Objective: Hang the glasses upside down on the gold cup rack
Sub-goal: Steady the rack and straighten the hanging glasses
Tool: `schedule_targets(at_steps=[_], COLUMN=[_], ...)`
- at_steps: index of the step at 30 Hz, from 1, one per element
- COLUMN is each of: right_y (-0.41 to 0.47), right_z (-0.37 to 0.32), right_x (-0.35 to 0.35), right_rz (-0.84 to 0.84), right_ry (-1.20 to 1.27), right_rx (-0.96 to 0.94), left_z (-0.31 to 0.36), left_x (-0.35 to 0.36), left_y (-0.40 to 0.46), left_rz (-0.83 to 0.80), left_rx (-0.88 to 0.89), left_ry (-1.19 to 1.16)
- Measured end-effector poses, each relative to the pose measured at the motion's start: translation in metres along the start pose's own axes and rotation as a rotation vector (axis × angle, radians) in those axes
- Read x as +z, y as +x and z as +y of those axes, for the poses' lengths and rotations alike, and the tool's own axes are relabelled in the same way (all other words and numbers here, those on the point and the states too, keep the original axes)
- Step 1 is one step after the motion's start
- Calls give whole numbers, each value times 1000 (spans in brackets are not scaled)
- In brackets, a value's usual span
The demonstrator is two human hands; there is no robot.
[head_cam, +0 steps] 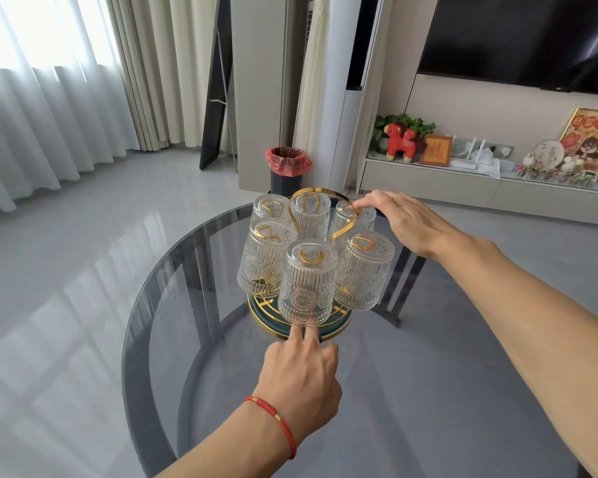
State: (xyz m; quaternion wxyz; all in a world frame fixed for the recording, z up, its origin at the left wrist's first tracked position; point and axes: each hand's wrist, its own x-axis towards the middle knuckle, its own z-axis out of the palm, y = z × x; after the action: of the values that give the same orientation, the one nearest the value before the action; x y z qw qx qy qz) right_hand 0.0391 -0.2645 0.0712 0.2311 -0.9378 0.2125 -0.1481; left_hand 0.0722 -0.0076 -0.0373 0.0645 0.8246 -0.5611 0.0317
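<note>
I count six glasses on the gold cup rack (pixel 320 215), all upside down, each over its own gold loop; they are clear pressed glass with vertical ribs above and round flower medallions near the rims. The nearest glass (pixel 307 282) hangs at the front, with two on the left, two on the right and one at the back. The rack's thin gold handle curves up through the middle, and its round base (pixel 335 327), dark with gold rims, stands on the smoked-glass round table (pixel 428 391), towards the far side of the top. My left hand (pixel 302 370), a red string bracelet (pixel 277 417) at the wrist, reaches forward with two extended fingers touching the lower rim of the nearest glass; it grips nothing. My right hand (pixel 406 219) comes in from the right, fingertips resting on the handle's top curve beside the back right glass; I cannot tell whether they pinch it. The tabletop near me is bare and wide, its curved edge falling away left. Beyond stands one bin with a red liner (pixel 288 164).
</note>
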Motion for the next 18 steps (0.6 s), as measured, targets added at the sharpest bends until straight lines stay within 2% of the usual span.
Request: schedule_targets(at_steps=[7,10,14,18], right_y=[7,18,28,41], right_z=[-15,-35,-63,-78], right_x=[-3,-1,9,14], right_rz=[20,27,-94,-190], right_ry=[103,205,295,201], right_rx=[58,20,-78,-44], left_z=[-1,-1,-1,-2], left_x=[0,0,1,1], left_y=[0,0,0,0], left_rz=[-2,-3,-4,-9], left_rx=[4,3,3,7], left_ry=[4,3,-6,-16])
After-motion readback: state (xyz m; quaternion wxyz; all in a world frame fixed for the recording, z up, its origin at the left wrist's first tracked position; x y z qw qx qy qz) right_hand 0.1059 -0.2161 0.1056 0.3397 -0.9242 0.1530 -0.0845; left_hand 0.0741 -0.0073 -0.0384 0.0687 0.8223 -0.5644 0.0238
